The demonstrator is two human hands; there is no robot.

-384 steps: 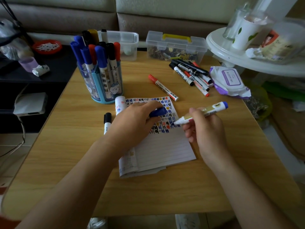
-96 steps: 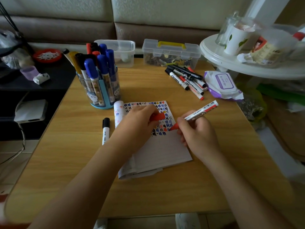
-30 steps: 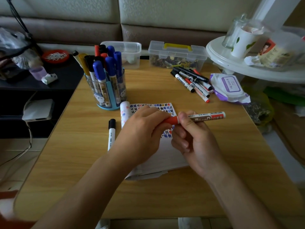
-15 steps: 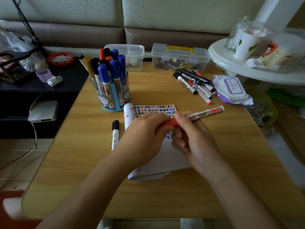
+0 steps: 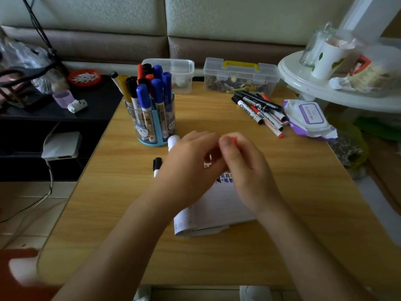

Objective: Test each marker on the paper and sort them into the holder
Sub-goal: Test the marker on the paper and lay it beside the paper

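Observation:
My left hand [image 5: 191, 164] and my right hand [image 5: 247, 170] meet above the notepad [image 5: 217, 209], whose top lines are filled with coloured scribbles. Both grip one red marker [image 5: 215, 153]; it is mostly hidden by my fingers, and a red end shows above my right thumb. The blue-and-clear holder [image 5: 152, 124] stands at the back left of the table, holding several blue, black, red and yellow markers. A pile of loose markers [image 5: 260, 111] lies at the back right. One black-capped marker [image 5: 156, 167] lies just left of my left hand.
Two clear plastic boxes [image 5: 173, 72] [image 5: 240, 77] stand along the table's far edge. A purple wipes pack [image 5: 308, 118] lies right of the loose pile. A white round side table [image 5: 314, 90] overhangs the right corner; a black shelf [image 5: 43, 114] sits to the left.
The red marker lay sideways between my hands with its white barrel sticking out right; now it is turned end-on and mostly hidden. Both hands have stayed together over the notepad.

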